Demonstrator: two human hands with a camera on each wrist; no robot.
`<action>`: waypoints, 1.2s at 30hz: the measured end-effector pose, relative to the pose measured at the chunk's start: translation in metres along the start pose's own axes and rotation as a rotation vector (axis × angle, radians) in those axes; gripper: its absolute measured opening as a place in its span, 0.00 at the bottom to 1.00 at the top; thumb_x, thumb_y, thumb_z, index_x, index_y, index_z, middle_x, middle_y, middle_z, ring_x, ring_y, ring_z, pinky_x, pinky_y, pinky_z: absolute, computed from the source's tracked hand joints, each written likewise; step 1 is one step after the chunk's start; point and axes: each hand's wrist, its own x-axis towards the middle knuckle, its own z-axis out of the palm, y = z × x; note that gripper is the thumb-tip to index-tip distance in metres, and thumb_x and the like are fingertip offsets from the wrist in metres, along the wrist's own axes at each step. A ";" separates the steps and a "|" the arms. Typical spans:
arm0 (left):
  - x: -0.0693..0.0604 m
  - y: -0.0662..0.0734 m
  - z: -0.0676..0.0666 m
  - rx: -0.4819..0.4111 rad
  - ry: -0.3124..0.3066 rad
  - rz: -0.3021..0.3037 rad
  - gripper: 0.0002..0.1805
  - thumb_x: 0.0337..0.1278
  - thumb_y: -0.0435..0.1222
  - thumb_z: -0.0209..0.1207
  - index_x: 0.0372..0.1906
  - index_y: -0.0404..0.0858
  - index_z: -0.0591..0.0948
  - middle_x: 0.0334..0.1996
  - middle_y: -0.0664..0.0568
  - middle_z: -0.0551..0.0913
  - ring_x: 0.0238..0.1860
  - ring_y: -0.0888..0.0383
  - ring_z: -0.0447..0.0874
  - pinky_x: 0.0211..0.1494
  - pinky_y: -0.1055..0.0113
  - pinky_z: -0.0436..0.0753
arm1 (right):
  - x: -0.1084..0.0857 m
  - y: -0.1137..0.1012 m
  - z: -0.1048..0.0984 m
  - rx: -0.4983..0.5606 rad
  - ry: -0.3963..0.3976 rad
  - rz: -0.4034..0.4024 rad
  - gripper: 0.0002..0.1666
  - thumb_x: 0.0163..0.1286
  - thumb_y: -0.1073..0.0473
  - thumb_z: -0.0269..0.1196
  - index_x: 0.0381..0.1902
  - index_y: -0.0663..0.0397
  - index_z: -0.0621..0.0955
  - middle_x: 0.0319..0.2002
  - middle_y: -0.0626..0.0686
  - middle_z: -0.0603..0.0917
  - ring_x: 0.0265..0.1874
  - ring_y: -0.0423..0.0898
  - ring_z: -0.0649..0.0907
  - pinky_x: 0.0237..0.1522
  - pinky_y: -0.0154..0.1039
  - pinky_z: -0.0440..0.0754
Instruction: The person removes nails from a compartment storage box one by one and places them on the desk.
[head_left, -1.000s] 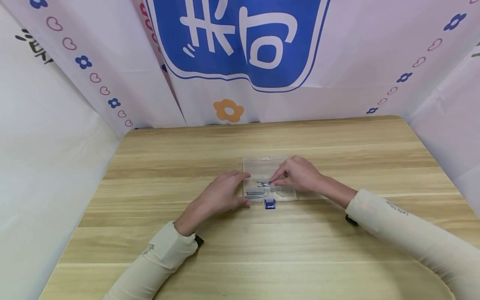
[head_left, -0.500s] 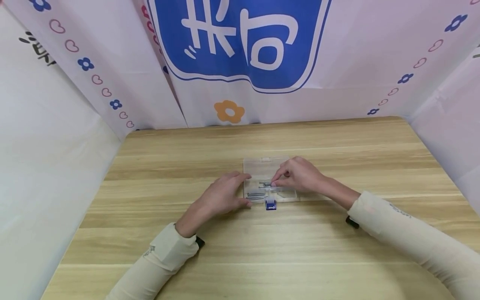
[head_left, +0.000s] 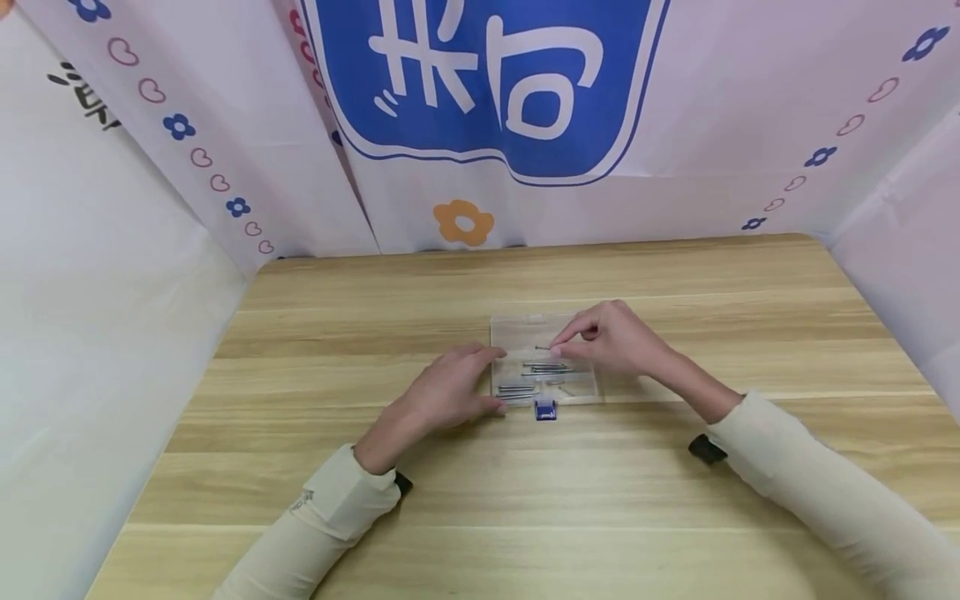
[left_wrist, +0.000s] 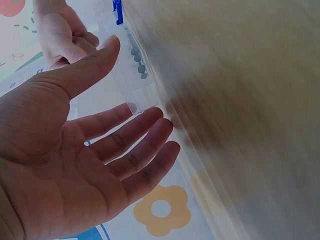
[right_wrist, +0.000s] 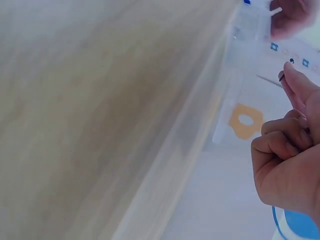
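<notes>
A clear plastic box (head_left: 581, 390) lies open on the table, its lid laid back and a blue latch (head_left: 546, 410) at the front. Several thin metal nails (head_left: 517, 392) lie in the front-left compartment, and more nails (head_left: 546, 367) in the row behind. My right hand (head_left: 618, 340) pinches a single nail (head_left: 542, 347) between thumb and index finger above the box; its other fingers are curled in the right wrist view. At the box's left side rests my left hand (head_left: 447, 387), thumb and fingers spread; in the left wrist view a fingertip touches the box corner (left_wrist: 137, 107).
The wooden table (head_left: 480, 500) extends around the box on all sides. A printed cloth (head_left: 675, 200) with a blue sign hangs behind the table's far edge, and pale cloth (head_left: 112, 275) hangs at the sides.
My right hand has risen out of the nail row and back toward the lid, with one nail in its fingertips. The left hand stays at the box's left side.
</notes>
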 end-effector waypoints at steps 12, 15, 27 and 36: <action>0.002 0.003 0.001 0.004 -0.008 -0.008 0.43 0.58 0.47 0.79 0.76 0.40 0.76 0.73 0.42 0.79 0.72 0.44 0.79 0.75 0.47 0.78 | -0.035 0.017 -0.038 0.012 0.126 0.094 0.07 0.71 0.52 0.75 0.41 0.48 0.95 0.18 0.45 0.67 0.17 0.37 0.61 0.21 0.33 0.61; 0.001 0.003 0.000 0.002 -0.009 -0.004 0.43 0.58 0.47 0.79 0.76 0.39 0.75 0.72 0.42 0.79 0.72 0.44 0.79 0.75 0.47 0.78 | -0.046 0.024 -0.046 0.030 0.142 0.149 0.09 0.71 0.51 0.75 0.42 0.48 0.94 0.18 0.44 0.65 0.18 0.37 0.61 0.20 0.34 0.62; -0.002 0.000 -0.004 -0.005 -0.002 -0.007 0.44 0.58 0.47 0.79 0.77 0.39 0.75 0.71 0.42 0.80 0.70 0.45 0.80 0.74 0.48 0.80 | -0.066 0.045 -0.075 -0.013 0.153 0.186 0.08 0.71 0.54 0.76 0.42 0.50 0.95 0.14 0.42 0.60 0.15 0.36 0.59 0.17 0.35 0.60; -0.002 0.001 -0.001 -0.001 -0.005 0.002 0.44 0.58 0.47 0.79 0.77 0.39 0.75 0.70 0.44 0.81 0.69 0.47 0.81 0.73 0.49 0.80 | -0.076 0.058 -0.081 -0.058 0.078 0.177 0.07 0.71 0.52 0.76 0.40 0.47 0.95 0.14 0.42 0.64 0.15 0.35 0.60 0.17 0.34 0.60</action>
